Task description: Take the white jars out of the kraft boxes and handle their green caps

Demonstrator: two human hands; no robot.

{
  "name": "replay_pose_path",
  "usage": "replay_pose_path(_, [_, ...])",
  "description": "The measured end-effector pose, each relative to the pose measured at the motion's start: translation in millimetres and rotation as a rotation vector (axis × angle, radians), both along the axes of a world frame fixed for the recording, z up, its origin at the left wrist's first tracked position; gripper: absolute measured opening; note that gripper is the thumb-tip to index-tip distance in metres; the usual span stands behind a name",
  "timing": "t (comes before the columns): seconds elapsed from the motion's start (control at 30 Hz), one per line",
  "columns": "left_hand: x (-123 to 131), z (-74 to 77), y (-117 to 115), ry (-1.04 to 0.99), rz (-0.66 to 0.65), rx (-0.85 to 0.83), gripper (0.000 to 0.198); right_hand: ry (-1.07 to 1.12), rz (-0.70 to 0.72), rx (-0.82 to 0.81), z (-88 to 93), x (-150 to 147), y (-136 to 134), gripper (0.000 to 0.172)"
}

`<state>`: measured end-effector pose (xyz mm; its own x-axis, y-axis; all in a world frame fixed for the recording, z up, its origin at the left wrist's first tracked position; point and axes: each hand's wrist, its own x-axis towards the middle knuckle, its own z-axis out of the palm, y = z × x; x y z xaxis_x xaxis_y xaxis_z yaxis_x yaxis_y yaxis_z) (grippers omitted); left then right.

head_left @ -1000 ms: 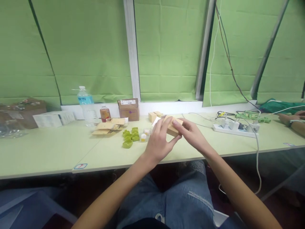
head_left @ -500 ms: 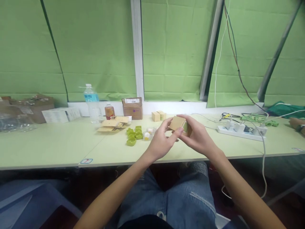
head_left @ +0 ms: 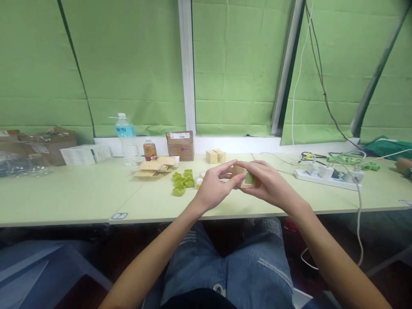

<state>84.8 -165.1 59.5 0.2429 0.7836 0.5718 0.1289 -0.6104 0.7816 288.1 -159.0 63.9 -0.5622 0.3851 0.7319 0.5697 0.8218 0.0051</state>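
Between my two hands is a small cardboard box with a green label on one side, held above the table near its front edge. My left hand grips its left side, thumb across the front. My right hand wraps the right side, fingers over the top. Left of my hands lie several green plastic pieces, and a clear item with white and yellow contents is partly hidden by my left hand. Behind them sit small tan boxes like the held one.
Flattened cardboard pieces, a brown carton, an amber bottle and a large water bottle stand at the left. A white power strip with cables lies right. Another person's hand shows at the far right.
The box has been tipped in my hands, so its labelled side now faces me more. My right fingers have come over its top, and the view has shifted slightly.
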Motion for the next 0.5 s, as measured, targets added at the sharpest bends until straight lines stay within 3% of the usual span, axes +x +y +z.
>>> replay_pose_path(0.2, [-1, -1.5, 1, -0.031, -0.121, -0.061, 0.062, 0.000, -0.017, -0.002, 0.1, 1, 0, 0.058])
replay_pose_path(0.5, [-2, 4.7, -10, 0.196, 0.116, 0.183, 0.050, -0.084, 0.003, 0.049, -0.1, -6, -2, 0.057])
